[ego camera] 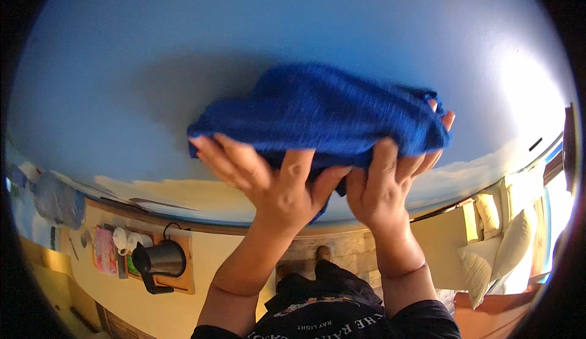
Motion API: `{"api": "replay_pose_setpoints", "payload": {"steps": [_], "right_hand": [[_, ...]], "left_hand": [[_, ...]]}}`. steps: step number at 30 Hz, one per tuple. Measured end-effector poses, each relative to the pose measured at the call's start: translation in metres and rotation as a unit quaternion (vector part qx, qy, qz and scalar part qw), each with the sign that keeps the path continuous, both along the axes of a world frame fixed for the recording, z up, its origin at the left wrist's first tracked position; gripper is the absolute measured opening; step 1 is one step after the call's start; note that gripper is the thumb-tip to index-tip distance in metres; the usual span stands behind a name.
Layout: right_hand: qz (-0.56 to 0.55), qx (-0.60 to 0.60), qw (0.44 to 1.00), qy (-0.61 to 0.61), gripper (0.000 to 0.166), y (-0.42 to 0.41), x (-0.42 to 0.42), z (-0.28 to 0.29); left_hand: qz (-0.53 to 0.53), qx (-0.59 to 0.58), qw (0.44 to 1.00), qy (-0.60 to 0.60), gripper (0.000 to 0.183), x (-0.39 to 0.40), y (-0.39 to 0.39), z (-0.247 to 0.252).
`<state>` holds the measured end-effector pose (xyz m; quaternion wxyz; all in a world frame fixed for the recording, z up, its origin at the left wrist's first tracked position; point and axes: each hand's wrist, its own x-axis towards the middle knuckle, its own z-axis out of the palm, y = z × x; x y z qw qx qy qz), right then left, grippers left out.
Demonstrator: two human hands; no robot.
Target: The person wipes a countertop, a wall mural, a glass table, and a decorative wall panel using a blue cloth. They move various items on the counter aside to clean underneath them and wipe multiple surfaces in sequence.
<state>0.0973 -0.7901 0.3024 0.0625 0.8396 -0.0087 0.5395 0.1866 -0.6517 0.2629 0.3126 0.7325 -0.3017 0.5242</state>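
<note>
A blue cloth (316,110), ribbed and loosely bunched, spans both hands in front of a sky-painted surface (137,18). My left hand (274,183) supports its left part with spread fingers, their tips under the near edge. At the right part, my right hand (389,183) holds the fabric, and some fingertips show past its right end. The two hands are close together at the thumbs. A fold of the cloth hangs down between them. Motion blurs the cloth and fingers, and a dark shadow falls on the painted surface to the left.
At the lower left, a black electric kettle (165,259) stands on a wooden tray (187,247) with white cups (120,239), on a pale tabletop (151,311). Pillows (515,245) lie at the right by a bright window (559,201). My shoe (323,253) shows on the tiled floor (348,247).
</note>
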Motion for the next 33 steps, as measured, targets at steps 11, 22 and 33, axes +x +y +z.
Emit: {"api": "replay_pose_setpoints", "payload": {"steps": [11, 22, 33], "right_hand": [[0.015, -0.069, 0.996, 0.048, 0.070, -0.033, -0.020, -0.165], [-0.009, -0.060, 0.998, -0.024, 0.050, -0.055, -0.017, -0.086], [-0.005, -0.018, 0.998, -0.065, 0.042, -0.095, -0.033, -0.020]], "left_hand": [[-0.064, 0.167, 0.927, 0.330, 0.093, -0.023, -0.003, -0.196], [-0.034, 0.043, 0.998, 0.037, 0.061, -0.025, -0.030, -0.052], [0.059, 0.090, 0.994, 0.003, 0.060, -0.035, -0.072, -0.020]]}}
